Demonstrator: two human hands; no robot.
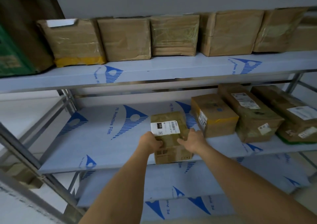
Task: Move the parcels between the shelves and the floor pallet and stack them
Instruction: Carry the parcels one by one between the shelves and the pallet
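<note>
Your two forearms come up from the bottom of the head view, and both hands are clamped on one small parcel (169, 138). It sits at the front edge of the middle shelf (106, 148), poking a bit past the lip. Your left hand (150, 142) grips its left side with the fingers curled onto the front face. Your right hand (193, 138) holds the right side, thumb on the front and fingers wrapped round the far edge. One white label with a black "010" patch is stuck on top of it; the rest of the print is too small to read.

Count-wise, three more parcels share that shelf to the right: a short box (214, 115) with yellow tape, a long box (248, 112) with labels, and another long one (289, 115) that's cut off by the right edge.

Up on the top shelf (171, 65) you've got five brown parcels in a row along the wall, touching or nearly so. The first of the row (73, 41) has yellow tape along the bottom. A big dark carton with a green face (15, 40) sits at the far left, chopped off by the frame. Something else brown sits past the fifth one, but I can't tell what.

Below you, a lower shelf (197, 180) shows only blue-printed protective film. Some brown blurry stuff at the far left edge is too smeared to make out.
</note>
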